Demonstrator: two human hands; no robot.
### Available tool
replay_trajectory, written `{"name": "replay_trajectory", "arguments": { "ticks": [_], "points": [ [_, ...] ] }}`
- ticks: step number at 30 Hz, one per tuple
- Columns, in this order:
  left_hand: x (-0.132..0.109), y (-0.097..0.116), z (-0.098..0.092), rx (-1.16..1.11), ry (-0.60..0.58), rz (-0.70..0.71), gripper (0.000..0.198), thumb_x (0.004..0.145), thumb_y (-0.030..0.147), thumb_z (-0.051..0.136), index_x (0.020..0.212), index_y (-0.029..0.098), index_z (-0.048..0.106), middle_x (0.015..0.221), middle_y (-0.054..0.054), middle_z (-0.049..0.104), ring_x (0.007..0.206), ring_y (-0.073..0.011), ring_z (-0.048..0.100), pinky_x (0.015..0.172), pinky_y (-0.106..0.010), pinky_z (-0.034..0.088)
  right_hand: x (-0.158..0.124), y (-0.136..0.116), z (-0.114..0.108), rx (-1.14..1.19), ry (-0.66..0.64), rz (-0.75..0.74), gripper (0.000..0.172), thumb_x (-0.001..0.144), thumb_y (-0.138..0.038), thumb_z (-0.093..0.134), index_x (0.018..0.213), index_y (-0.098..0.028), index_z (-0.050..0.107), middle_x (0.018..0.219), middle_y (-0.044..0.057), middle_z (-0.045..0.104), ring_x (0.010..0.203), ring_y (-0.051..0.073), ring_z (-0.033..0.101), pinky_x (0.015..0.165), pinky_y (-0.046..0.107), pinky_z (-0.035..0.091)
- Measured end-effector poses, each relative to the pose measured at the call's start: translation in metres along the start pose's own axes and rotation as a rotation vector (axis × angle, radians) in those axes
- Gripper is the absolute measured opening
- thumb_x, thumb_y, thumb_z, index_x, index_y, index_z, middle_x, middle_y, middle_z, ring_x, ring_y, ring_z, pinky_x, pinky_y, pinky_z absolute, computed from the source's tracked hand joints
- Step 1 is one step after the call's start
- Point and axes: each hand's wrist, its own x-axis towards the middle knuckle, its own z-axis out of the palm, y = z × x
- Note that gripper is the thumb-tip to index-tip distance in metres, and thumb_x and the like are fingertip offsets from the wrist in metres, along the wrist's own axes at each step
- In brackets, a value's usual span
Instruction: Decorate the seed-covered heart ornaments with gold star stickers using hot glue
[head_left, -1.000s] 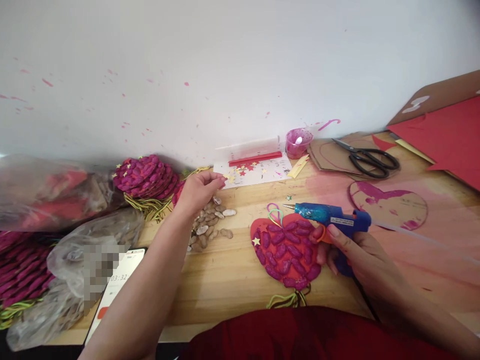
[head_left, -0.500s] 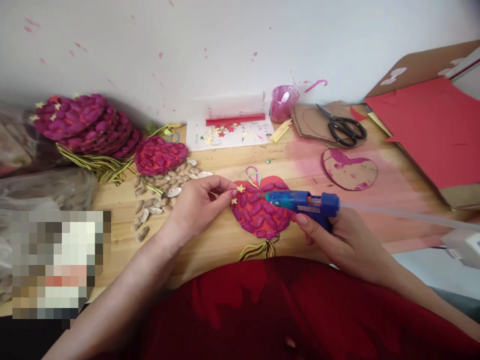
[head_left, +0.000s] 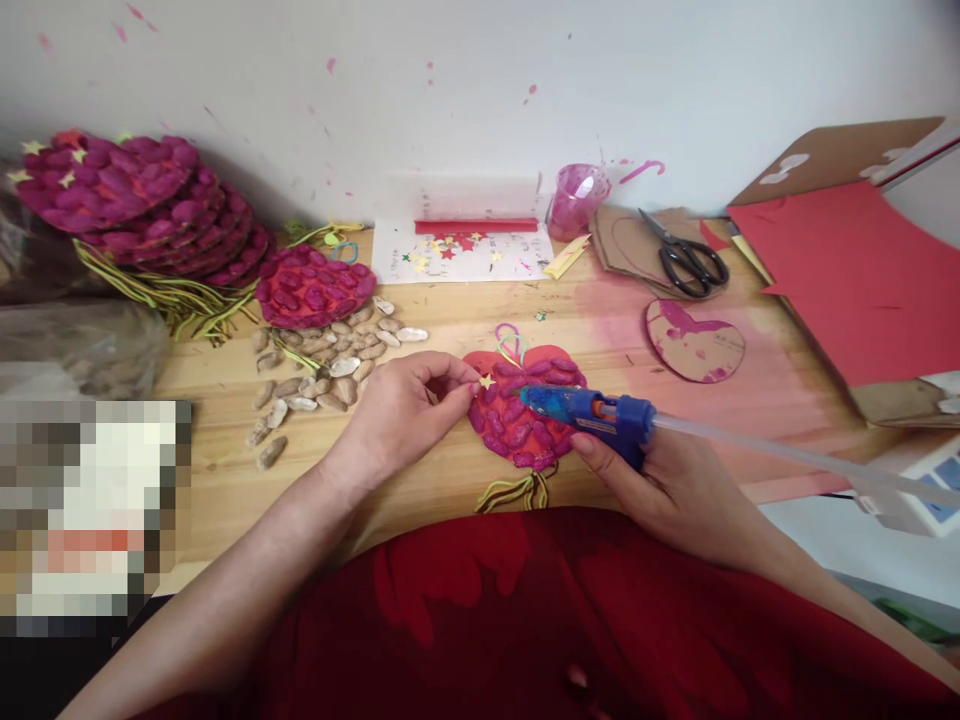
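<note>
In front of me on the table lies a red heart (head_left: 551, 356) covered with purple-painted peanut shells, with a cord loop on top and a yellow-and-dark tassel below. My left hand (head_left: 409, 405) pinches a small pale yellow star (head_left: 487, 382) between thumb and forefinger at the heart's upper left edge. My right hand (head_left: 667, 475) grips a blue hot glue gun (head_left: 600, 410), its nozzle pointing left over the middle of the heart. A long translucent glue stick (head_left: 765, 449) sticks out from the gun's back.
Peanut shells (head_left: 345, 367) lie left of my left hand, beside a smaller purple shell heart (head_left: 315, 287) and a stack of them (head_left: 142, 200). Behind are star cutouts on white paper (head_left: 390, 265), a stained cup (head_left: 579, 200) and scissors (head_left: 694, 262). Rightward lie a cardboard heart (head_left: 694, 342) and red sheets (head_left: 862, 270).
The glue gun has tilted and shifted slightly left and down relative to the heart. My left hand still pinches the star near the heart's edge. The whole view has shifted a little.
</note>
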Motion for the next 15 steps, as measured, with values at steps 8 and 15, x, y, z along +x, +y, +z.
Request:
{"name": "replay_trajectory", "arguments": {
  "ticks": [8, 15],
  "points": [
    [-0.002, -0.0015, 0.0004, -0.007, -0.007, 0.024, 0.023, 0.083, 0.038, 0.067, 0.087, 0.017, 0.078, 0.079, -0.005, 0.076, 0.061, -0.0141, 0.06, 0.057, -0.025, 0.045, -0.0014, 0.0016, 0.0021, -0.064, 0.005, -0.002, 0.033, 0.102, -0.045, 0.052, 0.107, -0.019, 0.072, 0.099, 0.012, 0.077, 0.088, 0.032, 0.073, 0.076, 0.042, 0.055],
    [-0.0016, -0.0046, 0.0007, 0.017, -0.018, 0.042, 0.021, 0.084, 0.035, 0.067, 0.088, 0.018, 0.079, 0.078, -0.003, 0.076, 0.06, -0.0133, 0.059, 0.058, -0.024, 0.045, -0.0012, -0.0009, 0.0013, -0.064, -0.016, 0.001, 0.034, 0.101, -0.044, 0.051, 0.11, -0.018, 0.072, 0.102, 0.012, 0.077, 0.091, 0.032, 0.073, 0.081, 0.044, 0.055]
  ]
}}
